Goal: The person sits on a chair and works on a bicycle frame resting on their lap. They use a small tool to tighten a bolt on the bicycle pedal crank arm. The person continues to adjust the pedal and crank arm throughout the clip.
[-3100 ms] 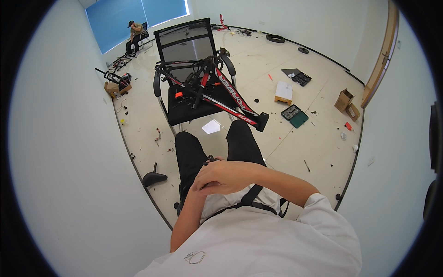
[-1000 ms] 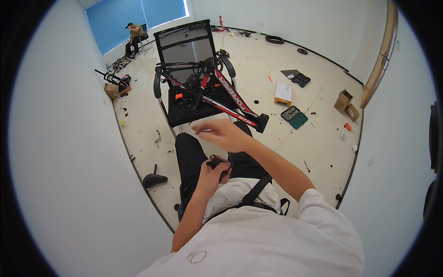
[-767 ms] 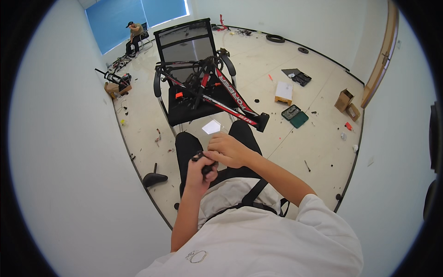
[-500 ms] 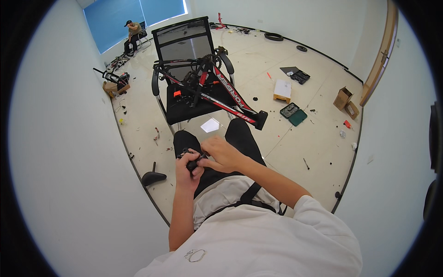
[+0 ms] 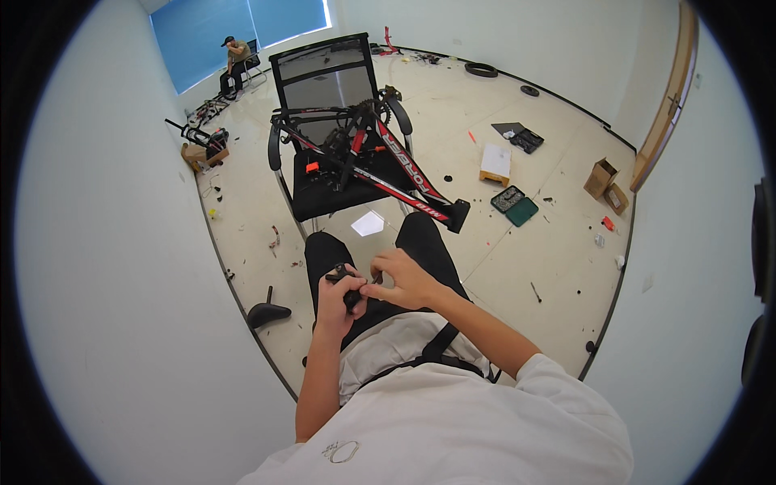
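Note:
My left hand (image 5: 335, 303) is closed round a small black mechanical part (image 5: 350, 295) over my lap. My right hand (image 5: 404, 283) is just right of it, fingers bent, thumb reaching to the part, pinching something small and dark that I cannot make out. Beyond my knees a black mesh chair (image 5: 322, 77) carries a black-and-red bicycle frame (image 5: 428, 210) with a chainring, its front end sticking out past the seat edge toward me. An orange item (image 5: 313, 166) lies on the seat.
A saddle (image 5: 268, 313) lies left. Open tool cases (image 5: 525, 206), a white-and-yellow box (image 5: 496, 162), cardboard boxes (image 5: 600, 176), tyres (image 5: 481, 69) and scattered parts lie about the floor. A person (image 5: 234, 65) sits by blue blinds. Walls close in at both sides, with a wooden door (image 5: 663, 113) right.
My right hand was raised about a second ago and has come down beside my left. Over the last half second it shifted slightly right; my left hand keeps hold of the black part.

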`<move>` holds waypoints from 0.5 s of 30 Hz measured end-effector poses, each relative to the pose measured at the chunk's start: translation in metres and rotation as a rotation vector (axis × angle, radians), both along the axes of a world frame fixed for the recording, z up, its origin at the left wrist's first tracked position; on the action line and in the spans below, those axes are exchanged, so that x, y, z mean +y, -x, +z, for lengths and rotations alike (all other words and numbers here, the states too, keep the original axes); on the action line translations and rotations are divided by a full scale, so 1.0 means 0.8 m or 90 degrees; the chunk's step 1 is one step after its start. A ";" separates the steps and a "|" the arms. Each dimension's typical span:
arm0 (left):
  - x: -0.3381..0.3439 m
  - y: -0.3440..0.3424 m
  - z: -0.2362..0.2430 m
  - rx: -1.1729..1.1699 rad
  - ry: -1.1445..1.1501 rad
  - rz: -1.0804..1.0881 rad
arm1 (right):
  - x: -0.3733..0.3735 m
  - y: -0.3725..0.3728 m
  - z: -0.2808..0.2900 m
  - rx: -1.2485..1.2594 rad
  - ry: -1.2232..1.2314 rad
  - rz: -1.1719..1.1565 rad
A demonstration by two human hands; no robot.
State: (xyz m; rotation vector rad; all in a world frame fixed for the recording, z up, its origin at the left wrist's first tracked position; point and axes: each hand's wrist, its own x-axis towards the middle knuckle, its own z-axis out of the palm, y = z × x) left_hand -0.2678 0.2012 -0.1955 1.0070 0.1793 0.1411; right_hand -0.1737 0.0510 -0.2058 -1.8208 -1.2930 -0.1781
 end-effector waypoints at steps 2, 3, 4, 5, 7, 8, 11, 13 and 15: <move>-0.003 -0.001 0.003 -0.023 -0.039 -0.006 | 0.004 -0.015 -0.011 0.025 -0.107 -0.004; -0.004 -0.001 0.003 -0.029 -0.052 -0.015 | 0.006 -0.024 -0.018 0.039 -0.160 -0.007; -0.004 0.001 0.003 -0.036 -0.064 -0.022 | 0.006 -0.033 -0.025 0.086 -0.112 -0.013; -0.005 0.001 0.002 -0.028 0.012 -0.026 | 0.003 -0.042 -0.032 0.132 -0.063 -0.019; -0.003 -0.003 -0.004 -0.016 0.164 -0.032 | 0.003 -0.041 -0.027 0.217 -0.008 -0.025; 0.002 -0.004 -0.009 -0.004 0.203 -0.034 | 0.002 -0.034 -0.024 0.257 -0.001 -0.027; 0.001 -0.010 -0.011 0.023 0.143 0.043 | 0.007 -0.030 -0.043 0.491 -0.087 0.001; -0.003 -0.012 -0.022 0.028 0.000 0.064 | 0.014 -0.032 -0.050 0.715 -0.158 0.072; -0.013 -0.019 -0.035 0.042 -0.096 0.066 | 0.019 -0.042 -0.047 0.970 -0.209 0.177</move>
